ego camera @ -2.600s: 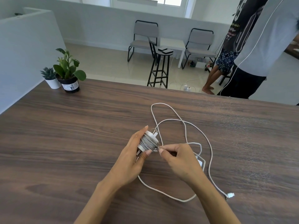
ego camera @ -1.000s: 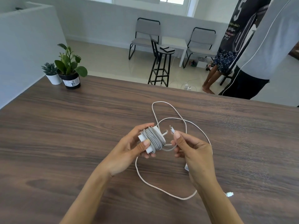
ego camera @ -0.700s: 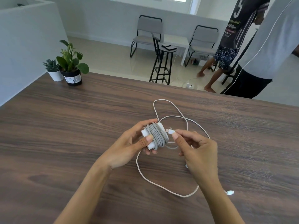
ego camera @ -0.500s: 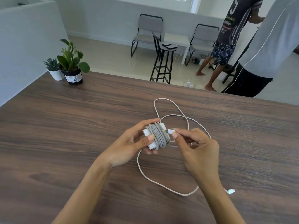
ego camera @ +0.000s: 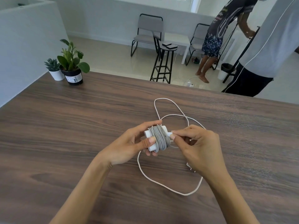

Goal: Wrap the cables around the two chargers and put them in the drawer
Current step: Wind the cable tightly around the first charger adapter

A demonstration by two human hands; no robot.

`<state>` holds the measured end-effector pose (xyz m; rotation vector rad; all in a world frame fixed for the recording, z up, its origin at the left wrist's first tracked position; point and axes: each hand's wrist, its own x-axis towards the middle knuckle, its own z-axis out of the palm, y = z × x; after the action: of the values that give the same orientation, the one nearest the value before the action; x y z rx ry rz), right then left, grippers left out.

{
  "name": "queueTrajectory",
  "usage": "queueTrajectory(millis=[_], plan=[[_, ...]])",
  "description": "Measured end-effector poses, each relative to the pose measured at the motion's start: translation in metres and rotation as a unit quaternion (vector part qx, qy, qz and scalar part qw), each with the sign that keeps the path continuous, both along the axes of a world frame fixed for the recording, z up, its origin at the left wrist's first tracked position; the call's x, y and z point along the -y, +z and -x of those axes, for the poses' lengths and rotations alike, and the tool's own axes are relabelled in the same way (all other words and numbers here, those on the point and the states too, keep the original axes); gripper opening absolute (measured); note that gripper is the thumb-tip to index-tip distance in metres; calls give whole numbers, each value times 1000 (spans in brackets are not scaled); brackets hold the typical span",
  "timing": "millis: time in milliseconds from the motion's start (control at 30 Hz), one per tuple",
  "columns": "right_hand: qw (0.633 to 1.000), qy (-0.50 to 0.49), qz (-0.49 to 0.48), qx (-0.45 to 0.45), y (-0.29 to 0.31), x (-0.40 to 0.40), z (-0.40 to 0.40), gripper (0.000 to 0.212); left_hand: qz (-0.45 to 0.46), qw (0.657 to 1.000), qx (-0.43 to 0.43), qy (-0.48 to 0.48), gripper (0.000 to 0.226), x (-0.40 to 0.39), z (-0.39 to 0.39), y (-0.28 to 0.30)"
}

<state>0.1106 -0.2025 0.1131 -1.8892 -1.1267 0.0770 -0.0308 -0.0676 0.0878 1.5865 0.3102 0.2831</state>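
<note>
The left hand [ego camera: 129, 147] grips the white charger [ego camera: 149, 139], its grey cable [ego camera: 160, 138] wound tight, above the desk [ego camera: 64, 126]. The right hand [ego camera: 197, 147] pinches the cable's plug end [ego camera: 169, 134] beside it. If that end slips untucked, the coil may spring loose.

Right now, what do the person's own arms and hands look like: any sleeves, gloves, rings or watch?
Both forearms are bare to the frame's lower edge, no sleeves showing. The left hand and right hand wear no gloves; no rings, watch or bracelet are visible. Fingernails are short and unpainted.
</note>
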Motion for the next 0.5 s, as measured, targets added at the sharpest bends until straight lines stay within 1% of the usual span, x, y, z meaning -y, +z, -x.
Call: queueTrajectory(millis=[67, 133, 200, 267, 367, 500], plan=[[999, 25, 21, -35, 1, 0, -3, 16, -3, 1000, -7, -10, 50, -1, 0, 2], [995, 48, 23, -80, 3, 0, -6, 15, -6, 1000, -10, -24, 49, -3, 1, 3], [992, 63, 21, -106, 4, -1, -8, 15, -5, 999, -12, -33, 48, -4, 2, 3], [992, 61, 12, -111, 2, -3, -6, 15, -3, 1000, -11, -28, 47, -4, 1, 3], [991, 33, -24, -125, -3, -6, -2, 18, 5, 1000, 5, 3, 48, -1, -2, 3], [990, 48, -50, -126, -3, -6, 1, 27, 24, 999, 32, 26, 50, -1, -3, 4]])
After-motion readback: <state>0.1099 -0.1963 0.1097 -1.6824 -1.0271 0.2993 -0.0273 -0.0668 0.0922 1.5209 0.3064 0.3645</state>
